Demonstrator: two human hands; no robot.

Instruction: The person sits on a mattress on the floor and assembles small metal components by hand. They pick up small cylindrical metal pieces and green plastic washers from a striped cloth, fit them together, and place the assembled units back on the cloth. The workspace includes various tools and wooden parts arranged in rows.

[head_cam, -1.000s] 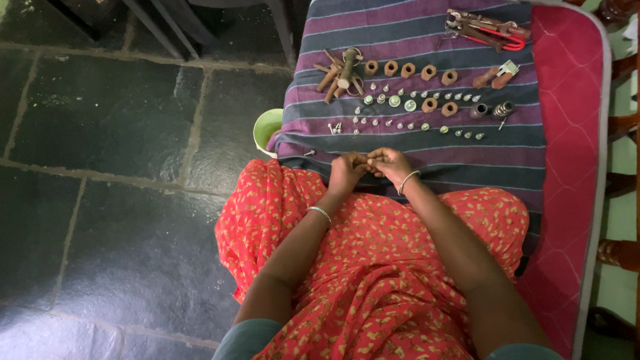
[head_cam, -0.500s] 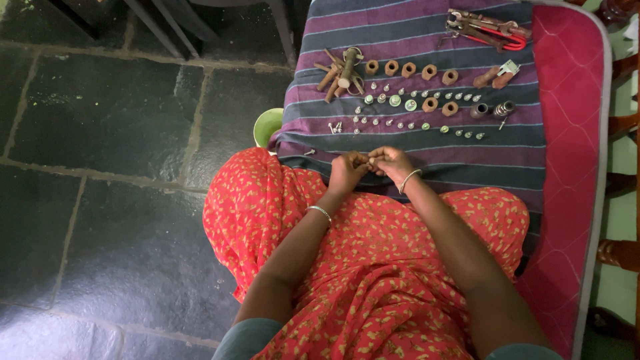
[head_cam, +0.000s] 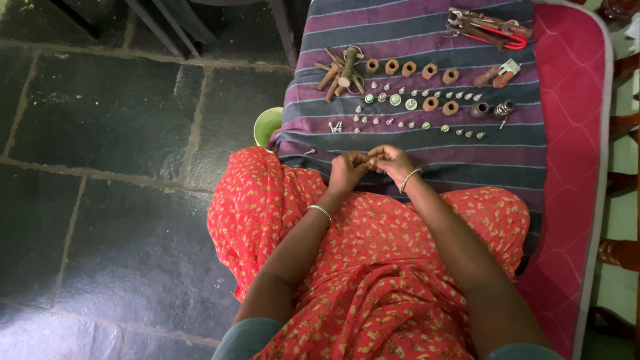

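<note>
A small brownish piece (head_cam: pixel 363 159), too tiny to identify, is pinched between the curled fingertips of the left hand (head_cam: pixel 347 172) and right hand (head_cam: pixel 392 163), held together over the near edge of the purple-and-grey striped cloth (head_cam: pixel 427 143). Rows of small silver metal screws (head_cam: pixel 400 123) and rusty brown hex nuts (head_cam: pixel 409 69) are laid out on the cloth beyond the hands.

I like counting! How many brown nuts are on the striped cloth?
7: five in the top row, two below it. The hands may hide another.
</note>
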